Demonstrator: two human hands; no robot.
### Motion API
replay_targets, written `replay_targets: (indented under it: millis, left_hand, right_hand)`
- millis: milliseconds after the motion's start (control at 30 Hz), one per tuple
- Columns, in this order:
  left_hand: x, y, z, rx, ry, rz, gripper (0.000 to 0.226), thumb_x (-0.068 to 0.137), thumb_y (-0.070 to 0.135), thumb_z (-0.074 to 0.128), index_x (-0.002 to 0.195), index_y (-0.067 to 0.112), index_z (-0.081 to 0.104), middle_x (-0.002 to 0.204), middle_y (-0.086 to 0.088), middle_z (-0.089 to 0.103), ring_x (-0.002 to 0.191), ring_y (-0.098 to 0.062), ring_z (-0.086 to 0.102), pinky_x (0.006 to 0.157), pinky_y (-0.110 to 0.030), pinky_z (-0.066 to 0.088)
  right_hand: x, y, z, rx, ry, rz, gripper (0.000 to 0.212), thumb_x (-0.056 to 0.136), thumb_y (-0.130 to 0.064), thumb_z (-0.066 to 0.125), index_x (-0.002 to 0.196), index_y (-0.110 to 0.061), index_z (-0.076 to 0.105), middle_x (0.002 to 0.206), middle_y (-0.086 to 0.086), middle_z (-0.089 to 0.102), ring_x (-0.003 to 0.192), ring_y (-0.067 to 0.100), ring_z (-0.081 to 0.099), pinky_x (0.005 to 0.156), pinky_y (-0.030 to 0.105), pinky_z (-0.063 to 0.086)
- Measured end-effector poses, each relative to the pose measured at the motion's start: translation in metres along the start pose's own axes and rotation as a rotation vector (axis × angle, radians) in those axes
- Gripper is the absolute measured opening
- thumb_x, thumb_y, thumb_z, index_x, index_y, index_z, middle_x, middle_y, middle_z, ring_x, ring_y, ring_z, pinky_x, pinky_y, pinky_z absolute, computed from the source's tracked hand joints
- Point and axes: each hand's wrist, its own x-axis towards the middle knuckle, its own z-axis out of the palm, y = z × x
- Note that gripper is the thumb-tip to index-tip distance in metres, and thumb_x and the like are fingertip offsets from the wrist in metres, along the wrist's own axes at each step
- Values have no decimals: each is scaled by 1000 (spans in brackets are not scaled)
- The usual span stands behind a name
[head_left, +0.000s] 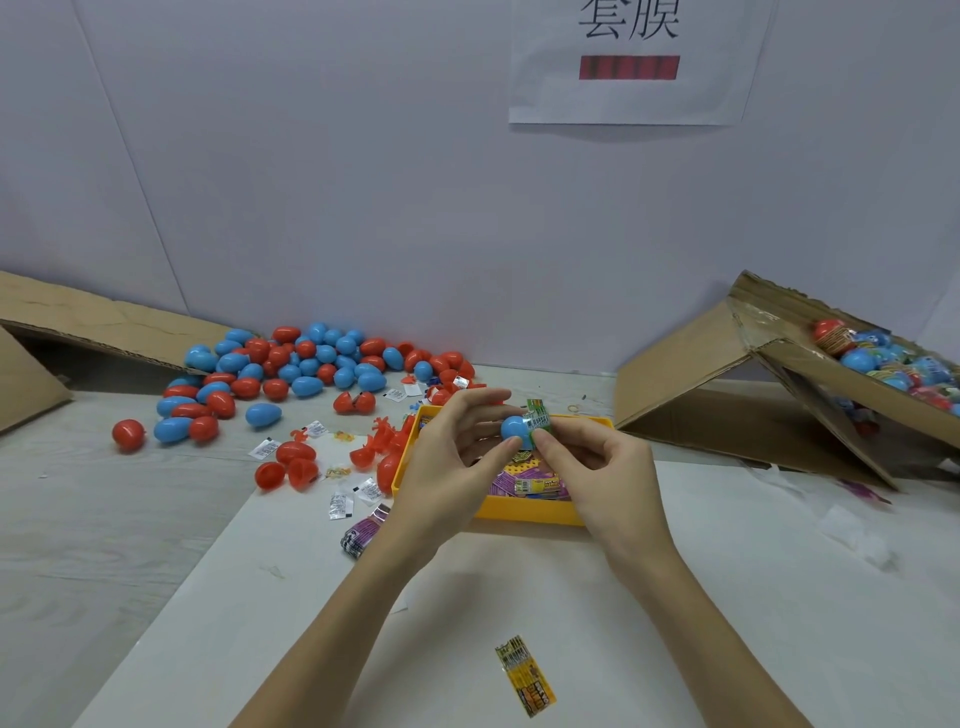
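Observation:
A blue plastic egg (514, 429) is held above a yellow tray (524, 509) in the middle of the table. My left hand (452, 457) grips the egg from the left. My right hand (592, 462) pinches a green printed film sleeve (537, 415) that sits on the egg's right end. Flat printed sleeves (530, 483), purple and yellow, lie in the tray under my hands.
A pile of red and blue eggs (306, 369) spreads at the back left, with open red halves and small white sachets nearer. A tilted cardboard box (779, 364) at the right holds wrapped eggs (883, 358). One yellow sleeve (524, 675) lies near me; a purple one (363, 532) lies left of the tray.

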Motion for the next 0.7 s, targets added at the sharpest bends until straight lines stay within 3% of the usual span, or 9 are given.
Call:
replay_targets:
  millis: [133,267,400,467,567,700]
  left_hand:
    - [-1,3,0,-2,-1,31,41,90,11,76,127,20,63,117,13,73,113,-7,68,95,-28,57]
    - [-4,3,3,4,31,75,33,91,12,75,123,15,70,116,9,74,110,-8,69,95,-29,58]
    - [-7,3,9,4,40,128,43,86,18,78,129,18,69,121,6,72,113,-12,69,95,-28,57]
    - [-7,3,11,24,47,163,45,88,15,77,132,18,67,123,5,71,114,-14,68,95,-30,57]
    - [-6,1,11,61,50,188,46,92,10,73,136,20,65,122,6,68,115,-17,67,96,-34,57]
    - [-6,1,12,107,30,213,45,97,10,67,140,22,61,123,7,64,116,-21,63,97,-36,56]
  right_hand:
    - [0,-1,-1,22,-44,20,23,89,-27,77,111,-23,77,96,-12,79,92,3,74,73,20,60]
    - [1,-4,-2,99,-48,88,27,89,-28,76,114,-16,77,98,-5,80,93,11,76,80,29,62]
    - [1,-7,-2,291,-104,202,29,87,-30,75,111,-14,78,100,3,80,99,18,76,86,32,61]
    - [1,-11,-2,413,-127,288,35,86,-35,73,111,-10,77,104,8,79,103,22,75,83,30,60]
    - [2,-16,-1,622,-133,417,38,100,-36,60,109,-1,74,105,17,77,101,27,76,72,26,61]
    - [3,-17,-2,663,-153,442,34,100,-31,63,109,0,74,106,18,77,101,27,75,71,25,60]
